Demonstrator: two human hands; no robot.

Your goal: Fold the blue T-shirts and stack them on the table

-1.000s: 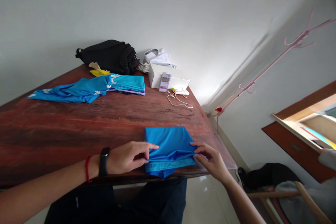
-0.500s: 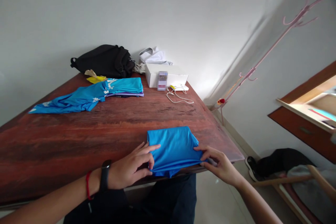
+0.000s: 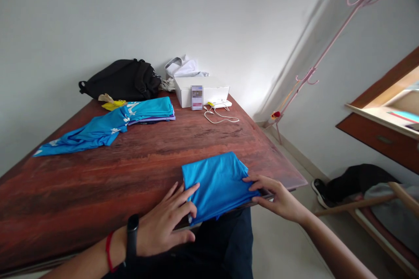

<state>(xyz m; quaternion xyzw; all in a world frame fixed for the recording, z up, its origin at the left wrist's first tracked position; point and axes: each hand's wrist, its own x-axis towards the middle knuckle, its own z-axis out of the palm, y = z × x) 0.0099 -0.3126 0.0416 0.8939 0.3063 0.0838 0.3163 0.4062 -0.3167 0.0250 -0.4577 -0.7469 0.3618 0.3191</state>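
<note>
A folded blue garment (image 3: 216,185) lies at the table's near edge, its front side hanging slightly over. My left hand (image 3: 168,218), with a black band and a red string at the wrist, has its fingers spread against the garment's left side; the thumb stands apart below the edge. On the right, my right hand (image 3: 275,196) has the garment's right corner between its fingers and thumb. Farther left lies a brighter blue garment with white marks (image 3: 108,126), partly spread over a stack of folded cloth (image 3: 153,117).
On the reddish wooden table (image 3: 144,170) are a black backpack (image 3: 121,79), a yellow item (image 3: 113,105), a white box (image 3: 214,91), a white cable (image 3: 222,118) and white cloth (image 3: 185,67). A pink coat rack (image 3: 330,48) and a wooden chair (image 3: 366,205) stand to the right.
My left thumb has come away from the garment's near edge and the left fingers have spread. My right hand stays at the right corner. The view has shifted slightly.
</note>
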